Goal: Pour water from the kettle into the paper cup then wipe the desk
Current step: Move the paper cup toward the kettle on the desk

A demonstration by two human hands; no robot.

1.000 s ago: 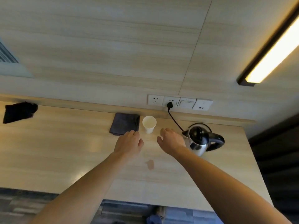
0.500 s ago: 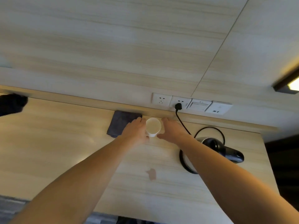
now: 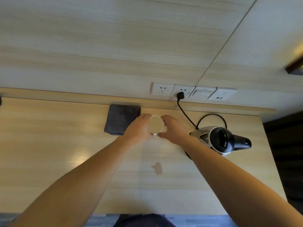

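A white paper cup (image 3: 156, 124) stands on the wooden desk (image 3: 49, 153) between my two hands. My left hand (image 3: 138, 128) wraps its left side and my right hand (image 3: 173, 130) wraps its right side, both gripping it. A steel kettle (image 3: 218, 140) with a black lid and handle sits on its base to the right, just beyond my right wrist. A folded dark grey cloth (image 3: 121, 119) lies flat against the back ledge, left of the cup. A small wet spot (image 3: 157, 167) marks the desk nearer to me.
Wall sockets and a switch (image 3: 193, 93) sit above the back ledge, with the kettle's black cord (image 3: 185, 112) plugged in and looping behind the kettle. The desk's right edge (image 3: 272, 161) drops to dark floor. A dark strip light (image 3: 295, 68) shows at the far right.
Both hands reached forward from mid-desk to the cup and closed around it. The view tilted down and shifted, so the kettle now shows further right.
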